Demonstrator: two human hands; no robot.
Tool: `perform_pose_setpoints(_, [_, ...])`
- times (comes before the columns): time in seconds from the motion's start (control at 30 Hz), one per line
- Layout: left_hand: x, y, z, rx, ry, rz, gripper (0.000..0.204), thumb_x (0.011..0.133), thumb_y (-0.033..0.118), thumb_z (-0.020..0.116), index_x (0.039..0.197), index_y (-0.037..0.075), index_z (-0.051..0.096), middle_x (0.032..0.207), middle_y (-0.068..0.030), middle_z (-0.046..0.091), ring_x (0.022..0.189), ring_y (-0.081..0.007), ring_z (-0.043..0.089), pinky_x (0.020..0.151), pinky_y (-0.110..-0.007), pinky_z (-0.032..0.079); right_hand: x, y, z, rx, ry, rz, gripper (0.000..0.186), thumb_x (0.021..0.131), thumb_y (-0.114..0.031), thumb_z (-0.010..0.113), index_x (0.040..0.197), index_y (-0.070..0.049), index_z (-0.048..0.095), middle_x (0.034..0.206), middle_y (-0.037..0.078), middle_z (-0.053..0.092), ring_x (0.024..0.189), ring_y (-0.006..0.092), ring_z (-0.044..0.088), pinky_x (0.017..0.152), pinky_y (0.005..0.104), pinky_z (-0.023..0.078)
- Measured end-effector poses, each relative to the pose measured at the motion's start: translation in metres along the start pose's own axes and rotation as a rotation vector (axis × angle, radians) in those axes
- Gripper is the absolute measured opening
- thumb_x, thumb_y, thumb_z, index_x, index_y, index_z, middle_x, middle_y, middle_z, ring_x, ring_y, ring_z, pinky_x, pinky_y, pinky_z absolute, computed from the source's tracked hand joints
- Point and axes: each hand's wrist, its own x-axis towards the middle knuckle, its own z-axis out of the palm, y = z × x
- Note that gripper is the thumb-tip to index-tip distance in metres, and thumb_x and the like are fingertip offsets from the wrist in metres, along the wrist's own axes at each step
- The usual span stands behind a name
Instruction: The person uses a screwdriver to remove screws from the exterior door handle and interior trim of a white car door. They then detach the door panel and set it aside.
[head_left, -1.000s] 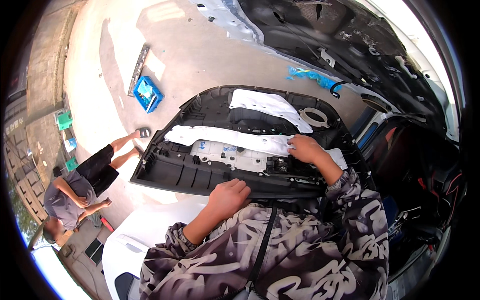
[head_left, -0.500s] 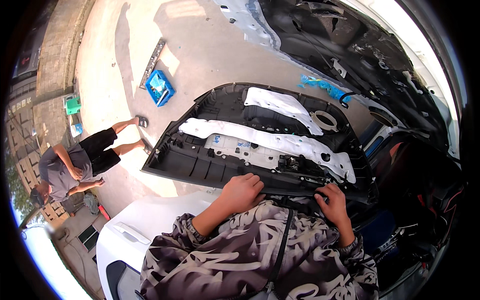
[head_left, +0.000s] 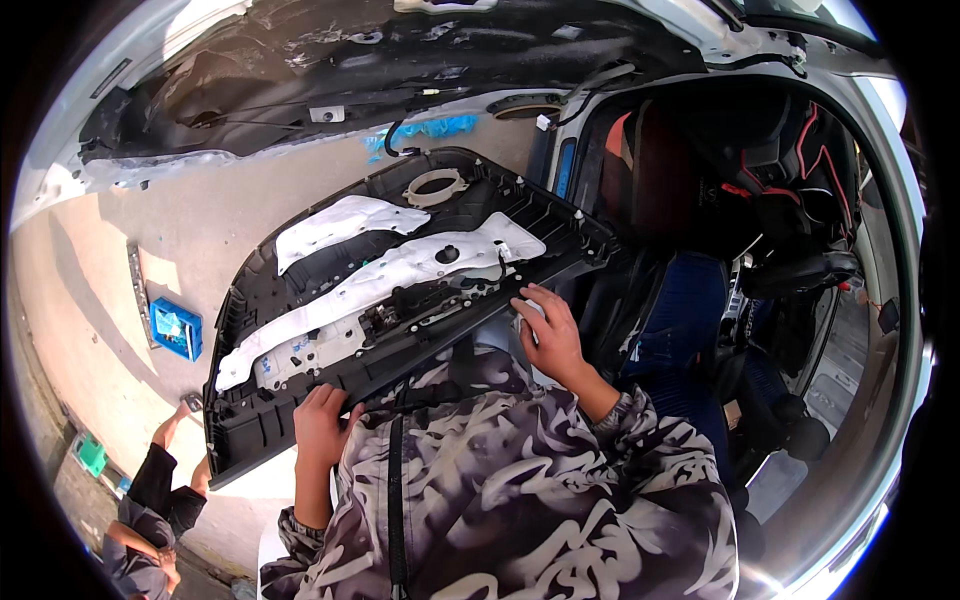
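Observation:
A black car door trim panel (head_left: 420, 352) lies tilted in front of my body, its inner side up. White padding strips (head_left: 370, 283) and a round light-coloured speaker ring (head_left: 435, 187) sit on it. My left hand (head_left: 322, 425) is closed over the panel's near edge toward its left end. Farther right along the same edge, my right hand (head_left: 552, 332) curls its fingers over the top, thumb on the near side. The undersides of the panel and of my fingertips are hidden.
Across the top stands the car door's inner side (head_left: 250, 105), covered in dark sheeting. At right is the open car interior with a blue seat (head_left: 682, 305). A blue crate (head_left: 176, 328) stands on the ground at left, near another person (head_left: 150, 530).
My view has swung right, bringing the car interior in fully. The panel, still held at its near edge, now slants with its right end farther away.

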Motion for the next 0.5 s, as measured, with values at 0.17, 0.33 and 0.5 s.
perform_pose_setpoints(0.17, [0.019, 0.011, 0.003, 0.017, -0.047, 0.037, 0.027, 0.073, 0.023, 0.066, 0.073, 0.000, 0.051, 0.069, -0.0147, 0.047, 0.069, -0.0359, 0.051, 0.057, -0.042, 0.040, -0.068, 0.044, 0.040, 0.161, 0.148, 0.467, 0.027, 0.072, -0.002, 0.057, 0.098, -0.005, 0.058, 0.100, 0.014, 0.055, 0.091, 0.0338, 0.055, 0.078, 0.0387, 0.046])
perform_pose_setpoints(0.33, [0.013, 0.011, 0.019, -0.049, -0.039, -0.026, 0.029, 0.073, 0.023, 0.068, 0.075, -0.002, 0.055, 0.066, -0.0171, 0.048, 0.061, -0.0355, 0.050, 0.055, -0.040, 0.040, -0.162, 0.135, 0.058, 0.100, 0.353, 1.010, 0.014, 0.075, -0.007, 0.055, 0.088, -0.006, 0.061, 0.081, 0.013, 0.058, 0.081, 0.0323, 0.058, 0.071, 0.0399, 0.047])
perform_pose_setpoints(0.5, [0.030, 0.034, 0.005, 0.001, -0.105, -0.130, 0.034, 0.073, 0.019, 0.070, 0.072, -0.005, 0.046, 0.062, -0.0172, 0.040, 0.056, -0.0283, 0.036, 0.053, -0.036, 0.034, -0.265, 0.215, 0.075, -0.123, 0.770, 1.637, 0.008, 0.072, -0.008, 0.059, 0.079, -0.007, 0.063, 0.082, 0.015, 0.060, 0.080, 0.0342, 0.058, 0.073, 0.0431, 0.046])
